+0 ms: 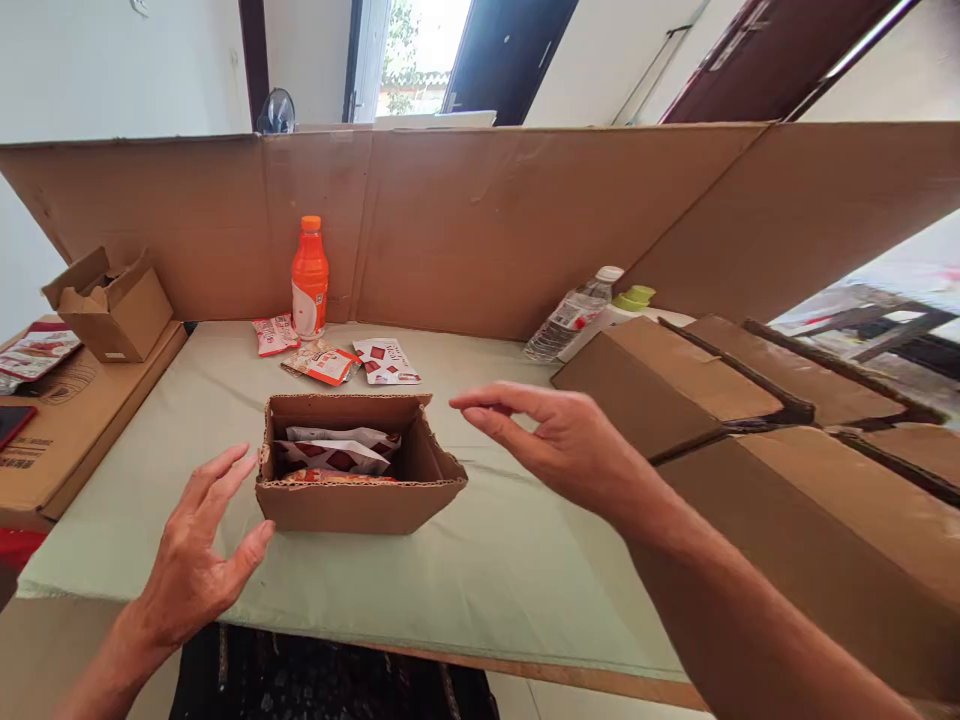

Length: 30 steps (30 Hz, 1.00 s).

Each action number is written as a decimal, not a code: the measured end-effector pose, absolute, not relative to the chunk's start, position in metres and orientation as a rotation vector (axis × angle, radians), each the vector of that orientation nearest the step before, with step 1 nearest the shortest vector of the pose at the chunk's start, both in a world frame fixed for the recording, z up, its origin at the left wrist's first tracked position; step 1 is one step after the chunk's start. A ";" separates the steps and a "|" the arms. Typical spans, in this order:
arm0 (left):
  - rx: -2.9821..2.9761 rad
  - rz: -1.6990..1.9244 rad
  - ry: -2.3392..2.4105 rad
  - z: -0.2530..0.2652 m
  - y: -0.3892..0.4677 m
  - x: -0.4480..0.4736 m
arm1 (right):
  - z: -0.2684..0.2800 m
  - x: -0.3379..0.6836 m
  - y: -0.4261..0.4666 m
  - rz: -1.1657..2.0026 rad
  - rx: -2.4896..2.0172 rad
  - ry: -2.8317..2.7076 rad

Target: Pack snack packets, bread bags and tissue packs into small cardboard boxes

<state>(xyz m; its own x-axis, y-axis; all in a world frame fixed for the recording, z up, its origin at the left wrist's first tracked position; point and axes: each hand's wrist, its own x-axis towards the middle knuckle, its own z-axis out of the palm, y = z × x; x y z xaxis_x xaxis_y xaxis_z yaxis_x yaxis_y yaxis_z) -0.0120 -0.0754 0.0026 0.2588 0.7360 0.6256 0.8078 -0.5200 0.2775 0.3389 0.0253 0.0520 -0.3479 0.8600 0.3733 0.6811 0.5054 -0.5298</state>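
A small open cardboard box [360,508] stands on the pale green tabletop in front of me. Inside it are white-and-red snack packets [337,456] and an orange-red packet [330,477], partly hidden by the near wall. My left hand [202,545] is at the box's left side, open, thumb and fingers apart; I cannot tell whether a fingertip touches the cardboard. To the right of the box, my right hand [544,440] hovers with fingers stretched toward the left, thumb slightly apart from the index finger and nothing visible in it.
Behind the box lie a pink packet [275,335], an orange-and-white packet [324,362] and a white-and-red packet [386,361], near an orange bottle [309,280]. A clear bottle [574,318] leans at the back right. Large cardboard boxes [795,530] flank the right; a cardboard panel [480,220] closes the back.
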 end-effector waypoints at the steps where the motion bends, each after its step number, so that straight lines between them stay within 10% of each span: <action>1: -2.405 -1.155 -1.518 -0.005 -0.074 -0.012 | 0.044 0.341 0.022 0.430 -1.266 -2.118; 30: -2.466 -0.889 -1.417 -0.048 -0.053 -0.028 | -0.058 0.320 0.040 0.359 -0.608 -2.423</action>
